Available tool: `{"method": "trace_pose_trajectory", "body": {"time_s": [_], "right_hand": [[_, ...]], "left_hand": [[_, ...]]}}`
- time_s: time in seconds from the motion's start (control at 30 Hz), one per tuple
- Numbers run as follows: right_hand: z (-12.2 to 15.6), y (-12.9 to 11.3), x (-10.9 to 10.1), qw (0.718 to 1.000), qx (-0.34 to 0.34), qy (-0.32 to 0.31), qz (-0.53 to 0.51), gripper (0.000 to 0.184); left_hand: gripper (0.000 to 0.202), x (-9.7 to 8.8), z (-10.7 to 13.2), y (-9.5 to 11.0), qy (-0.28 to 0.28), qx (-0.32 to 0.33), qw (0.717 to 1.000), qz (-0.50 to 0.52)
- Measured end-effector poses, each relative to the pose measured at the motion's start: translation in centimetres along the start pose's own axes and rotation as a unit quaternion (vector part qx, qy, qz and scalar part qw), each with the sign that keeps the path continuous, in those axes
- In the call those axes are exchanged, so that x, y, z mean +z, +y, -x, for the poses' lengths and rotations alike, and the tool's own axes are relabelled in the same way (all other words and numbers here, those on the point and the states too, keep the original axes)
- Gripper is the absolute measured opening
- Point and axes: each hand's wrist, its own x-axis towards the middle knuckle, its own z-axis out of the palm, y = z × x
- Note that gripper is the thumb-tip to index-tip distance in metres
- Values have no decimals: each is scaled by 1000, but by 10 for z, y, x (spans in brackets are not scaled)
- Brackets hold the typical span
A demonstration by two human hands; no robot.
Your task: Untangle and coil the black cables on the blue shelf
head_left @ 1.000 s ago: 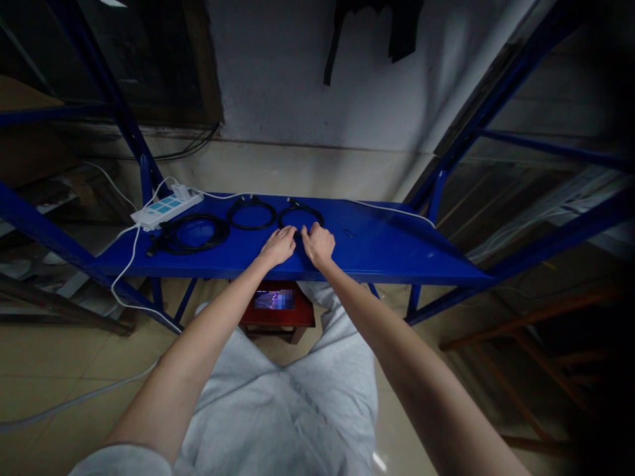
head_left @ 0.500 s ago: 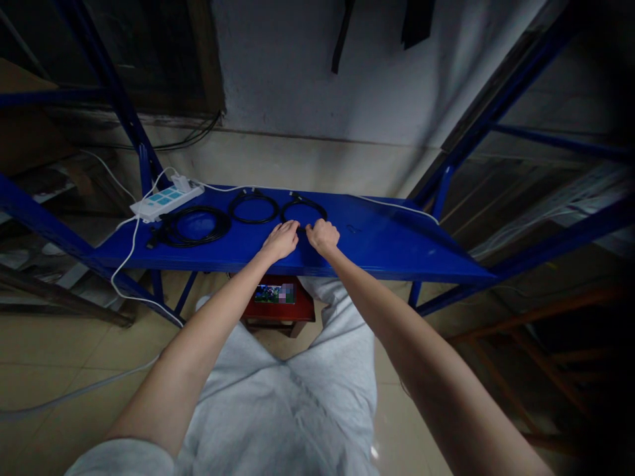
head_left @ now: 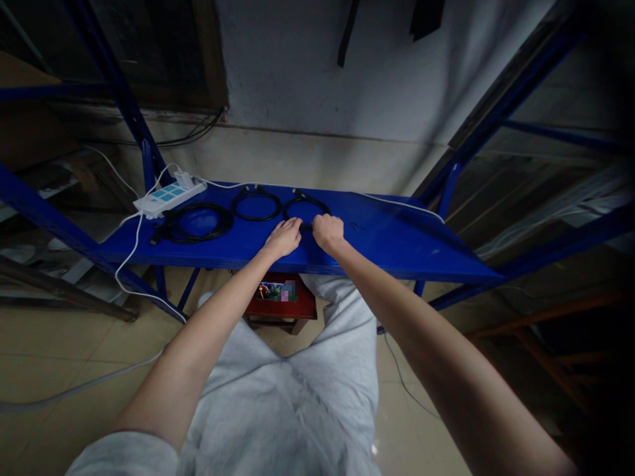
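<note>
My left hand (head_left: pixel 284 238) and my right hand (head_left: pixel 328 233) rest side by side on a blue metal shelf (head_left: pixel 397 241). Both have their fingers curled over the near edge of a small coiled black cable (head_left: pixel 302 203), which lies flat between and just beyond them. A second small black coil (head_left: pixel 256 204) lies to its left. Further left sits a larger black coil (head_left: pixel 196 223). A white power strip (head_left: pixel 169 196) with blue sockets lies at the shelf's far left corner.
A thin white cord (head_left: pixel 397 201) runs along the back of the shelf. Blue frame posts (head_left: pixel 119 92) rise on both sides. Under the shelf stands a red stool (head_left: pixel 282 301) with a lit phone on it. Another white cord trails over the tiled floor at the left.
Both hands have edged slightly forward and closer together on the coil's near edge. The view has shifted a little; the coils and the power strip stay in place.
</note>
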Motion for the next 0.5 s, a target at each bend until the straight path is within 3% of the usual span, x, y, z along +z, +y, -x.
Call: {"method": "trace_pose_trajectory", "body": {"time_s": [0.3,0.4,0.5], "right_hand": [[-2,2,-6,998,-47,-25,27,31],[-7,4,-5,997,34,-45,-51,35],[-12,5,-7,976,148,-75,-145,43]], "left_hand": [[48,2,-1,-2,0,-3,1000,-5],[47,3,-1,-2,3,-2,1000,-5],[45,2,0,-1,7,3,1000,1]]}}
